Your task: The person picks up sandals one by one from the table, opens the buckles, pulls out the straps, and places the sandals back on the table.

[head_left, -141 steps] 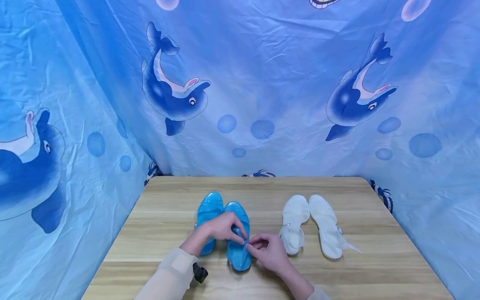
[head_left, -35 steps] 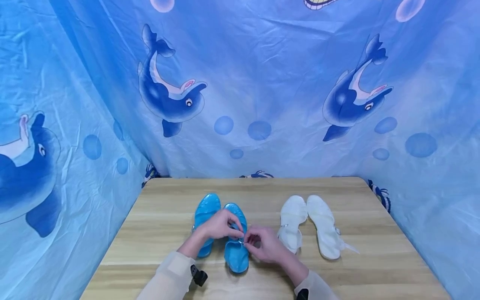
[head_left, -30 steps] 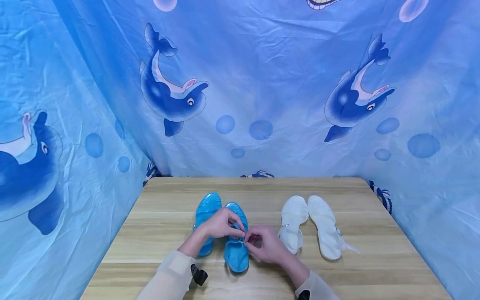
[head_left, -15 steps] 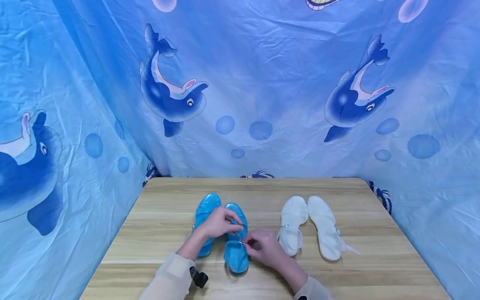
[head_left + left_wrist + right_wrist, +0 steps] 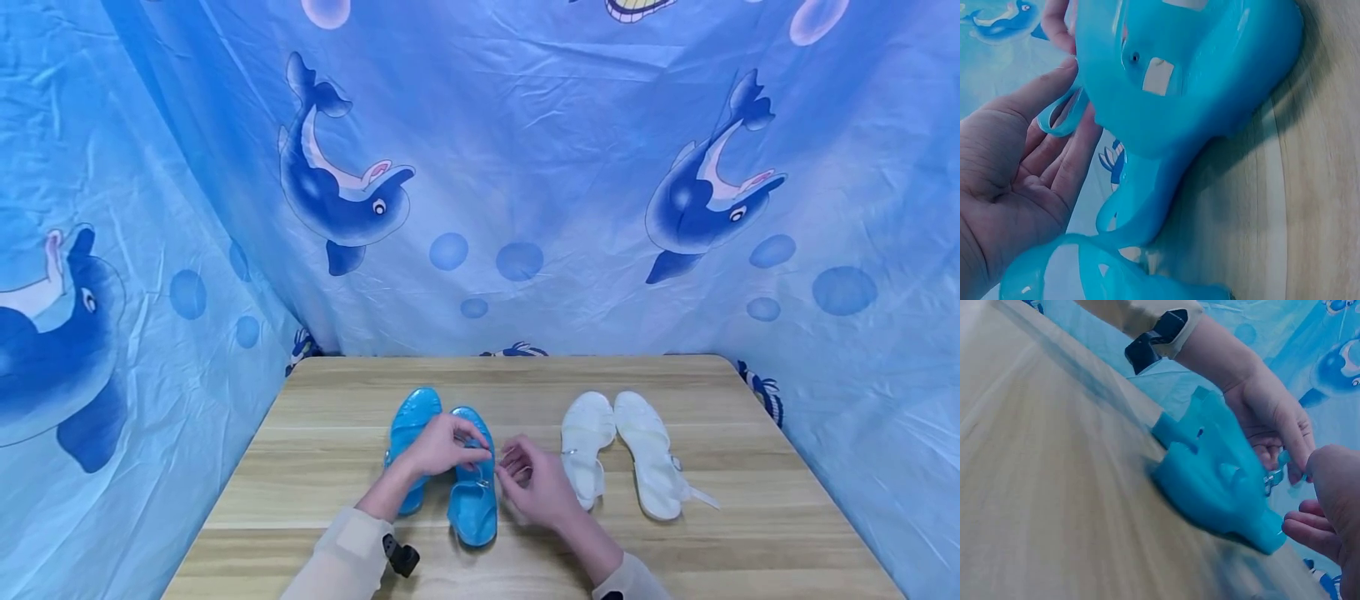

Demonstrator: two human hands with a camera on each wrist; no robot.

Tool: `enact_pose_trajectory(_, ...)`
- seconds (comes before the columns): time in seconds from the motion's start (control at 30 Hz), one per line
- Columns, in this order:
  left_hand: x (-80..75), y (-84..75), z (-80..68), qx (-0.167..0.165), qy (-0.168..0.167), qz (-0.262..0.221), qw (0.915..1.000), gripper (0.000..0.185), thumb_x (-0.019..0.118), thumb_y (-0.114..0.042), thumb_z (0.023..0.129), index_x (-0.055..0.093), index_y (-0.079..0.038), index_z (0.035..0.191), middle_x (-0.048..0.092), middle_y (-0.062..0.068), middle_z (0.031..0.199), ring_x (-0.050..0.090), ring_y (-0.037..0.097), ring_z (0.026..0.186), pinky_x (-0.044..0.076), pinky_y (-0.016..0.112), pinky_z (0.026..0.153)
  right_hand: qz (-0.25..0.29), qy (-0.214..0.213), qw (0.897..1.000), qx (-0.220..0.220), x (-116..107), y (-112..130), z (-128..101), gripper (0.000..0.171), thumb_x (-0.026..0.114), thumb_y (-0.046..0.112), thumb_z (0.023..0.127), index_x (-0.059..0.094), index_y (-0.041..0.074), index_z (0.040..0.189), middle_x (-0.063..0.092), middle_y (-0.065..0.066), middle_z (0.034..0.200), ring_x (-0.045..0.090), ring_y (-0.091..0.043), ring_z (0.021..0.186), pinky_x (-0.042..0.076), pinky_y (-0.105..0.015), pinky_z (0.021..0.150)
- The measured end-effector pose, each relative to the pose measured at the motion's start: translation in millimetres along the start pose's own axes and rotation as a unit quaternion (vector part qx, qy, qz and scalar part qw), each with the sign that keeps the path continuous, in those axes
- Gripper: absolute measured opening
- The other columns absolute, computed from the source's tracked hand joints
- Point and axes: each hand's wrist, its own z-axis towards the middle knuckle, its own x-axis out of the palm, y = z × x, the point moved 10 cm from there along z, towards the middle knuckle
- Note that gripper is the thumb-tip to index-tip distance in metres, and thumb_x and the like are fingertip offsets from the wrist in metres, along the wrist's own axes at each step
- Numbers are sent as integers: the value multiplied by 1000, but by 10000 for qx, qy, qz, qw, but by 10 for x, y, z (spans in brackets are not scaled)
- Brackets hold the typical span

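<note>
Left hand [image 5: 438, 447] rests on blue sandal [image 5: 474, 500], right hand [image 5: 534, 487] just beside.

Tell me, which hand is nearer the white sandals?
The right hand: it hovers just left of the white sandals, apart from them. The left hand rests on the blue sandals, farther left.

Glossy, translucent blue plastic sandals [image 5: 472, 492] and a milky white plastic pair [image 5: 651, 454] lie on a matt wood-grain table [image 5: 337, 400], at 12 o'clock a creased, faintly shiny cloth [image 5: 525, 167].
</note>
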Motion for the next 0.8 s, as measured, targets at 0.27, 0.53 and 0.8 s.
enact_pose_trajectory(0.27, 46, -53, 31, 133, -193, 95, 9997, 19, 81, -27, 96, 82, -11, 107, 78, 7, 105, 78, 18, 71, 65, 32, 67, 89, 43, 9988, 489, -93, -52, 74, 14, 76, 11, 99, 79, 18, 110, 80, 4, 101, 74, -4, 87, 63, -21, 78)
enact_pose_trajectory(0.53, 90, -133, 23, 142, -239, 334, 9991, 47, 82, -27, 96, 71, -7, 137, 78, 16, 114, 76, 17, 69, 63, 29, 65, -212, -621, 9969, 435, -354, -43, 97, 9, 78, 4, 93, 81, 12, 96, 79, 4, 90, 72, -4, 79, 63, -22, 75)
enact_pose_trajectory(0.8, 69, -117, -28, 78, -404, 535, 9977, 49, 85, -25, 93, 71, -3, 135, 78, 19, 119, 78, 15, 75, 62, 25, 68, -1158, -751, 9903, 162, -521, 71, 138, 18, 81, 2, 88, 78, 19, 89, 75, 6, 87, 67, -1, 77, 63, -26, 74)
